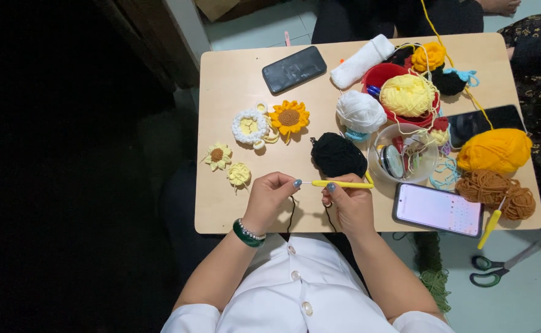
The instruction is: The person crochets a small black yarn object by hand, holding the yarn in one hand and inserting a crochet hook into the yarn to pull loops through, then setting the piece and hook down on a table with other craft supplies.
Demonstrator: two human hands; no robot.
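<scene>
A person in a white buttoned shirt works at a low table, the right hand (352,206) closed around a slim yellow-handled crochet hook (339,184) held level, its metal tip pointing toward the left hand (269,197). The left hand, a green bangle at its wrist, has fingers curled and pinched shut on a thin black yarn strand (291,213) that hangs over the table's near edge. The strand appears to run from the ball of black yarn (338,155) lying just beyond the hook.

Judging from the grip, the stitch calls for steady tension from the pinching fingers while the hook turns in small motions, the yarn kept free of snags at the table edge.

The pale wooden tabletop (233,80) carries finished crocheted flowers, among them an orange sunflower (289,117), plus a white yarn ball (360,111), a clear plastic bowl of notions (404,159), a mustard yarn skein (495,150) and a lit smartphone (438,209). Green-handled scissors (495,269) lie on the pale tiled floor to the right; the room to the left is dark.
</scene>
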